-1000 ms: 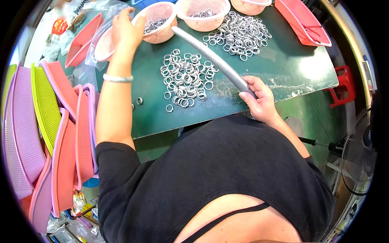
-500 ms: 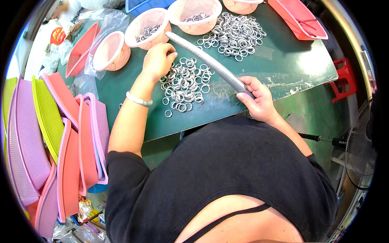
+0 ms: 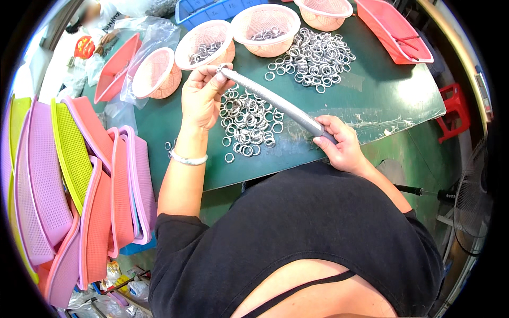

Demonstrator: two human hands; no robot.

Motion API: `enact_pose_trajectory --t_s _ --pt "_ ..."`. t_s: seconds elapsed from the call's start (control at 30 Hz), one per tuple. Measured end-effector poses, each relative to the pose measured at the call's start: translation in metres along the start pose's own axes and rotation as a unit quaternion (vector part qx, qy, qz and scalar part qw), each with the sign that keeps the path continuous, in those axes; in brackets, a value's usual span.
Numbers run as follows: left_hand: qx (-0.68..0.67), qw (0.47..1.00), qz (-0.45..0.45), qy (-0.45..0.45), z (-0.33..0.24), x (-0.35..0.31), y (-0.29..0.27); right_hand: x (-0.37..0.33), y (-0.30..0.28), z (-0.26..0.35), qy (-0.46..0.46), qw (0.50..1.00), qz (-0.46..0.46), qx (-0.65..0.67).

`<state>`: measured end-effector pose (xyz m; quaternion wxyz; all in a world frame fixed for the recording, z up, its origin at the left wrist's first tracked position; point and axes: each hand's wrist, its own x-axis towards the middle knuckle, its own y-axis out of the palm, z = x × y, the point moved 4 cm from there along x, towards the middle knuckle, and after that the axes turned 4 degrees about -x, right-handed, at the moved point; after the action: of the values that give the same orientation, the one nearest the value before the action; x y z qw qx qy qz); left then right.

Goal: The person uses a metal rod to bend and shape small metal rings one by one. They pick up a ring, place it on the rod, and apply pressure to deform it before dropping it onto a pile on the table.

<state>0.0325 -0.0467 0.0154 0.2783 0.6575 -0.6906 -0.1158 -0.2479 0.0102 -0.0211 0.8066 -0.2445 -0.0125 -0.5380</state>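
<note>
My right hand (image 3: 340, 144) grips the thick dark end of a tapered metal ring mandrel (image 3: 275, 100), which slants up and left over the green table. At its thin tip, my left hand (image 3: 203, 98) pinches a silver ring (image 3: 221, 68) between thumb and fingers. Whether the tip passes through the ring is hard to make out. Beneath the mandrel lies a loose pile of silver rings (image 3: 249, 124). A larger ring heap (image 3: 318, 55) spreads farther back. Just beyond my left hand stands a pink mesh basket (image 3: 228, 53) with rings inside.
Another pink basket with rings (image 3: 291, 42) and a pink basket (image 3: 156, 79) line the far side. A red tray (image 3: 395, 40) sits at the far right. Stacked colourful plastic baskets (image 3: 98, 222) crowd my left. A red stool (image 3: 455, 114) and a fan (image 3: 472, 193) stand right. Another person is far left.
My left hand has come from beside the basket to the mandrel's tip, now with a ring in its fingers. The right hand keeps its grip. The whole view has shifted slightly.
</note>
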Motion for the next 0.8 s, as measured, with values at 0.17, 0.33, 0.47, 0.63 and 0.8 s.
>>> enact_pose_trajectory --t_s 0.17,0.33,0.47,0.63,0.8 --pt "0.008 1.0 0.018 0.017 -0.005 -0.004 0.003 0.001 0.001 0.001 -0.034 0.999 -0.009 -0.015" --pt "0.018 0.999 0.019 0.037 -0.011 -0.007 0.006 0.001 0.0 0.001 -0.016 1.0 -0.008 -0.012" --pt "0.093 0.993 0.031 0.065 -0.015 -0.008 0.014 0.001 0.0 0.002 -0.028 0.999 -0.014 -0.023" --pt "0.14 0.987 0.025 0.071 -0.016 -0.009 0.015 0.0 0.001 0.002 -0.043 0.998 -0.023 -0.034" --pt "0.137 0.989 0.02 0.058 -0.013 -0.013 0.022 0.0 0.001 0.002 -0.044 0.998 -0.02 -0.041"
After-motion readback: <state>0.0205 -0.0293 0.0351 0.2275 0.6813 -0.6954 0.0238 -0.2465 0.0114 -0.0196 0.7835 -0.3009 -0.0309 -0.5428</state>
